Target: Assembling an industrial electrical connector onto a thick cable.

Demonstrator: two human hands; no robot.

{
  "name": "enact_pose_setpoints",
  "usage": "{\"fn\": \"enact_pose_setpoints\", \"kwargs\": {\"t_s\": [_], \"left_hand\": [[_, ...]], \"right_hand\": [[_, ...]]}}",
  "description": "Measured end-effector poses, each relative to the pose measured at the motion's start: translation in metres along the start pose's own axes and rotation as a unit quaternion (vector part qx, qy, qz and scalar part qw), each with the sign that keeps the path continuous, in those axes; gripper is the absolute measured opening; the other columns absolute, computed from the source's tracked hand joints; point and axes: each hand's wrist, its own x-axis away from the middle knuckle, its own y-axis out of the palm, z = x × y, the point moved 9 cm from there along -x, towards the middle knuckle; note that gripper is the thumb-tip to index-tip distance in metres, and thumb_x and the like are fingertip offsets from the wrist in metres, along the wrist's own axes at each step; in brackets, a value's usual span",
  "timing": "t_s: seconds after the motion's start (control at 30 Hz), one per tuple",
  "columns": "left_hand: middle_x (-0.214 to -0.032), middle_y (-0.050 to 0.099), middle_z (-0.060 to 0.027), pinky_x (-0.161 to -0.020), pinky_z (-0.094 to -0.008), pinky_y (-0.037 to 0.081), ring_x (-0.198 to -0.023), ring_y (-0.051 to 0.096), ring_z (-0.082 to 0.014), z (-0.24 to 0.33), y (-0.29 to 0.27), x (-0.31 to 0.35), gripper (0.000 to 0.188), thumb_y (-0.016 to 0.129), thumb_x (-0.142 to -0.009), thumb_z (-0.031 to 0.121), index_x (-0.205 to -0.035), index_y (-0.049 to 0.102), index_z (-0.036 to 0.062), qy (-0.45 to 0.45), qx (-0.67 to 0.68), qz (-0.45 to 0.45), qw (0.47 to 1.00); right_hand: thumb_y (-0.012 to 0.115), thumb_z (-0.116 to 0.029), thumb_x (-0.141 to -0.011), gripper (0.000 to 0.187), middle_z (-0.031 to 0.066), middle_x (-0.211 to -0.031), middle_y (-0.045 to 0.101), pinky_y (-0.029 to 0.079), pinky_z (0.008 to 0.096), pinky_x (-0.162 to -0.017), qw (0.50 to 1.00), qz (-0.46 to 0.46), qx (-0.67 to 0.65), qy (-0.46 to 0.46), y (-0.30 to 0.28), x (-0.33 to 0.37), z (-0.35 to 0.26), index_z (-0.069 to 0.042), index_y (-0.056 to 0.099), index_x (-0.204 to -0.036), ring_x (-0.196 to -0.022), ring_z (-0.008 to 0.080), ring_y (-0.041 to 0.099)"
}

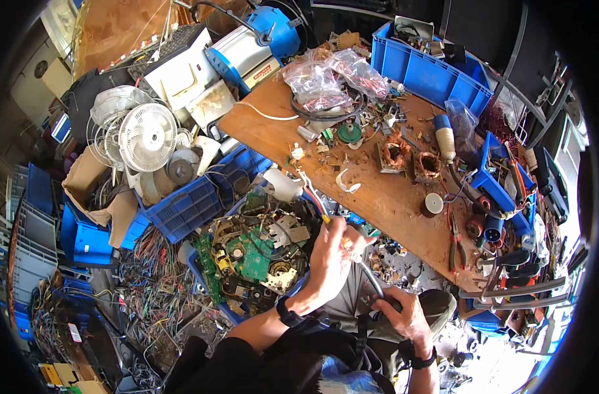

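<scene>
Grey, flexible cable point(370, 277) spans the short gap between the two hands, in front of the person's body and just off the near edge of the bench. The left hand point(335, 255) is closed around its upper part, and from the top of that fist slim wires in red, white and yellow point(310, 192) fan out toward the bench. The right hand point(403, 316), lower down, has its fingers curled around the other end of the visible stretch; whether it also grips a tool cannot be made out. Each wrist wears a black band point(290, 312).

Just left of the left hand, a blue plastic tub point(196, 270) is heaped with green circuit boards point(252, 257) and metal parts. Beyond the hands lies the brown wooden bench point(378, 202). Red-handled pliers point(455, 246) lie on its right part, with a short, pale-topped cylinder point(433, 205) near them and two copper-wound metal cores point(411, 161) farther back. Clear plastic bags point(319, 82) sit toward the far edge, beside a long blue crate point(431, 75). Off to the left stand a white round fan point(148, 138) and, below it, a multicoloured tangle of wires point(158, 282).
</scene>
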Motion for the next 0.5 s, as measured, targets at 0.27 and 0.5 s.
{"fn": "enact_pose_setpoints", "kwargs": {"t_s": [0.27, 0.5], "left_hand": [[-0.156, 0.06, -0.0157, -0.125, -0.0399, 0.045, -0.147, 0.056, -0.0216, -0.067, -0.016, 0.077, 0.042, 0.055, -0.117, 0.009, -0.158, 0.048, 0.0012, -0.196, -0.302, -0.18, 0.916], [-0.131, 0.075, -0.0199, -0.105, -0.0448, 0.063, -0.114, 0.077, -0.0286, -0.014, -0.042, 0.052, 0.033, 0.058, -0.117, 0.013, -0.142, 0.065, -0.0072, -0.063, -0.263, -0.059, 0.961]], "right_hand": [[0.08, -0.01, -0.099, 0.03, 0.0186, -0.104, 0.082, 0.063, 0.0357, -0.08, 1.0, 0.016, 0.001, -0.01, -0.014, -0.005, -0.024, 0.002, 0.075, -0.125, -0.087, 0.0258, 0.082], [0.088, -0.017, -0.093, 0.032, 0.0167, -0.098, 0.083, 0.062, 0.0346, -0.084, 0.998, 0.046, 0.022, 0.039, -0.013, 0.004, 0.004, 0.002, 0.076, -0.116, -0.089, 0.0252, 0.082]]}}
